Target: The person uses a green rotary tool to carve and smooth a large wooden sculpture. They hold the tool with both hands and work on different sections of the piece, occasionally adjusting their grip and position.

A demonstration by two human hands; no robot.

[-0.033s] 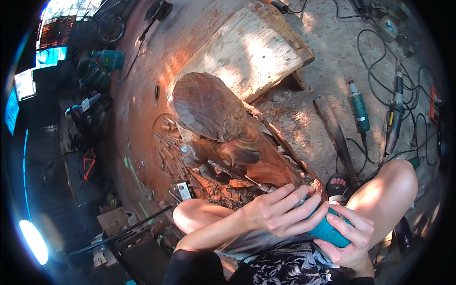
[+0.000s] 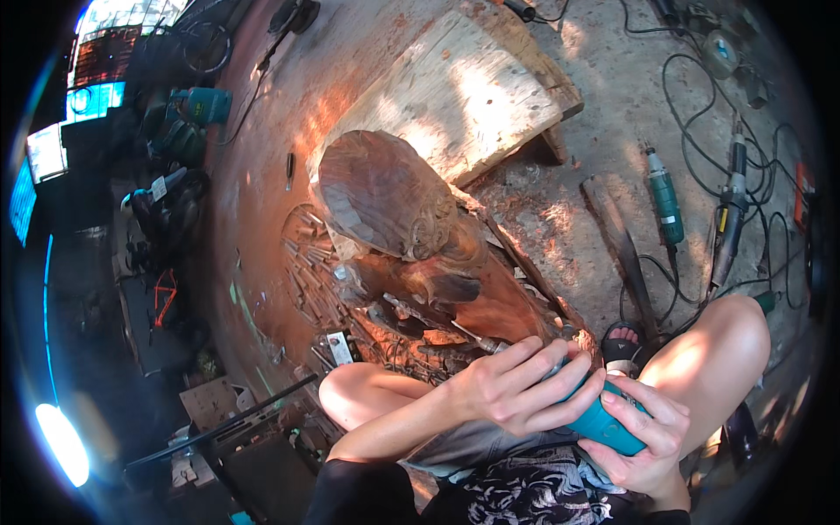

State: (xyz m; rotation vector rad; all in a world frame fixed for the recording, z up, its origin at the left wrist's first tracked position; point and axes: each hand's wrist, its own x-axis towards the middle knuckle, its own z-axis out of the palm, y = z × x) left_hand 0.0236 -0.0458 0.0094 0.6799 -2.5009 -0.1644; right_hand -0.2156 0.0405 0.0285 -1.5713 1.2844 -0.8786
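A teal die grinder [image 2: 606, 422] is held in both my hands above my lap. My left hand [image 2: 516, 385] wraps its front end, fingers curled over the neck. Around the rear of the teal body closes my right hand [image 2: 646, 430]. A slim metal bit [image 2: 477, 339] sticks out beyond my left fingers, close to the wood; whether it touches cannot be made out. In front of me lies a reddish-brown wood carving [image 2: 420, 227] with a broad, faceted round end, its near end by my hands.
A thick wooden board [image 2: 446, 96] lies beyond the carving. Many chisels [image 2: 311, 262] spread on the floor to its left. At right are a green grinder [image 2: 665, 197], a longer grey tool [image 2: 731, 210], tangled cords and a dark wooden bar [image 2: 617, 245]. My bent knees flank the work.
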